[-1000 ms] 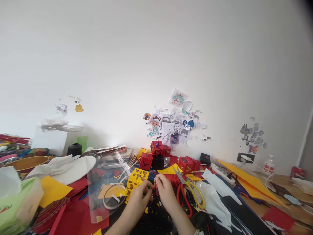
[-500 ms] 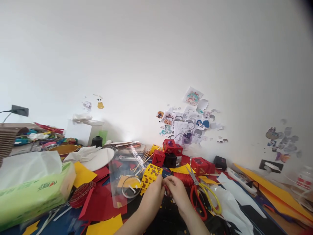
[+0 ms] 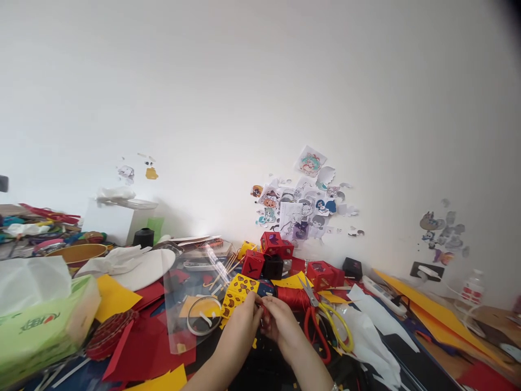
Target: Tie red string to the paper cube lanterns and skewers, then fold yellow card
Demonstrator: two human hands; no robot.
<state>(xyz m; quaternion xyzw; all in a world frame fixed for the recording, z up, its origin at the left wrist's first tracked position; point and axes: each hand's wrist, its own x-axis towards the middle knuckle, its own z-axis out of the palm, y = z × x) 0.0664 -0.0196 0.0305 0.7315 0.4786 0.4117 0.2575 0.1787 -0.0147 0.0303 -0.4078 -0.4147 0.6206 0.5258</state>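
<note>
My left hand (image 3: 244, 316) and my right hand (image 3: 280, 321) meet at the centre front, fingertips pinched close together. Between them shows a small red piece (image 3: 265, 314), mostly covered by fingers, so its kind is unclear. Just behind my left hand stands a yellow paper piece with brown patterns (image 3: 239, 290). Beyond my right hand lies a spool of red thread (image 3: 292, 297). To its right, scissors (image 3: 310, 294) point their blades away from me, a red handle and a yellow loop (image 3: 345, 332) side by side.
Red and black paper cubes (image 3: 253, 264) stand near the wall. A tape roll (image 3: 204, 316) lies left of my hands on a clear plastic sheet. Further left are red paper (image 3: 140, 345), a tissue pack (image 3: 44, 320) and a white disc (image 3: 157, 270). White paper (image 3: 386, 315) lies right.
The view has swung a little to the right, so the scene sits further left. My hands stay together, with the right hand's fingers curled slightly more around the small red piece.
</note>
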